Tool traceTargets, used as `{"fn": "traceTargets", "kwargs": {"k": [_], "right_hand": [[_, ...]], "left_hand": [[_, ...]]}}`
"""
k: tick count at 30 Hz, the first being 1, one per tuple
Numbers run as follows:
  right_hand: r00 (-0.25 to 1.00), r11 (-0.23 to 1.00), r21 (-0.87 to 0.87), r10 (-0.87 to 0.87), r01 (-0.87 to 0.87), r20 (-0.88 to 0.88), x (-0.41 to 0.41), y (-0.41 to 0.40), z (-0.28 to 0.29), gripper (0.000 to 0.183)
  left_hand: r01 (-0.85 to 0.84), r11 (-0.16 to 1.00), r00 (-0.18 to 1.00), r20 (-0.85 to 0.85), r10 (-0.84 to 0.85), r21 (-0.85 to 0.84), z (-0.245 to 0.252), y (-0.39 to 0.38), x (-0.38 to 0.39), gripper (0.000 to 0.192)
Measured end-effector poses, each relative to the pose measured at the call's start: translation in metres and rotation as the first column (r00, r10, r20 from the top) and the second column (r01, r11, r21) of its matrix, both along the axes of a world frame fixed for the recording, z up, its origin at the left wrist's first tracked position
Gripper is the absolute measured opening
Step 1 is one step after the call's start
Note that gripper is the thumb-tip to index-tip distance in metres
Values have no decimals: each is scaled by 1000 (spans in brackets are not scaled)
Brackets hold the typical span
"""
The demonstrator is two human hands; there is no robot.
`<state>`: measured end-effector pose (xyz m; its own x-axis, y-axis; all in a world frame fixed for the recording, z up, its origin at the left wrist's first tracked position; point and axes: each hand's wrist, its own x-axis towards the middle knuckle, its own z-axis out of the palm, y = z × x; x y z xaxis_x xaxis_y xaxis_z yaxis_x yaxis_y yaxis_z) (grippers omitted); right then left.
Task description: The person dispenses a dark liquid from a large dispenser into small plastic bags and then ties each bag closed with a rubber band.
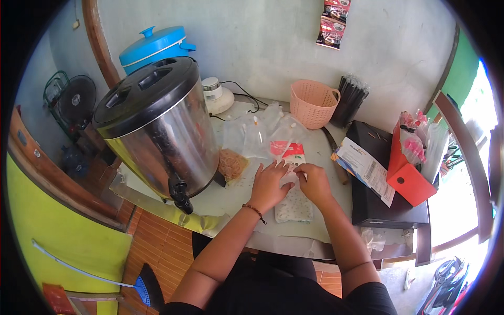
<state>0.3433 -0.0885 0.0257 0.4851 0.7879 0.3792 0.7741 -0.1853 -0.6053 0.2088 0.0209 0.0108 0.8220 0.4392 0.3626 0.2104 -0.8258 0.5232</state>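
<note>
My left hand [269, 183] lies palm down with its fingers spread over the left side of a red-and-white plastic packet [289, 149]. A dark bead bracelet is on that wrist. From the other side, the curled fingers and thumb of my right hand [315, 181] pinch the packet near its right edge. Both hands cover much of its lower part. Below them, closer to me, sits a folded white speckled cloth or pad [294, 206]. Clear plastic bags [252, 136] are heaped just beyond the packet. A bag of tangled rubber bands [232, 163] rests left of my left hand.
A large steel drink dispenser [169, 138] with a black lid and tap stands at left. Right of my hands lies a knife [336, 161]. A pink basket [314, 103], black straws [350, 98] and a black box [374, 197] bearing a printed paper [364, 167] and red holder [411, 183] stand beyond.
</note>
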Motion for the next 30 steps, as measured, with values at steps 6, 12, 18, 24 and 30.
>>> {"fn": "traceTargets", "kwargs": {"k": [6,12,18,24,30], "right_hand": [[975,995,89,-55,37,216,-4,-3,-22,10],[973,1000,12,-8,5,230,-6,-5,-20,14],[976,999,-9,34,-33,214,-3,-6,-25,12],[943,998,-14,-54,62,329,-17,1,-24,10],[946,976,210,-7,-65,325,-35,-3,-2,18]], "left_hand": [[12,999,998,55,-15,50,-22,-3,7,54],[41,998,999,-14,-41,38,-29,-4,2,53],[80,995,995,51,-83,62,-28,-3,0,56],[118,992,981,148,-124,50,-26,-4,0,53],[67,998,975,213,-61,-19,-30,-1,-2,47]]}}
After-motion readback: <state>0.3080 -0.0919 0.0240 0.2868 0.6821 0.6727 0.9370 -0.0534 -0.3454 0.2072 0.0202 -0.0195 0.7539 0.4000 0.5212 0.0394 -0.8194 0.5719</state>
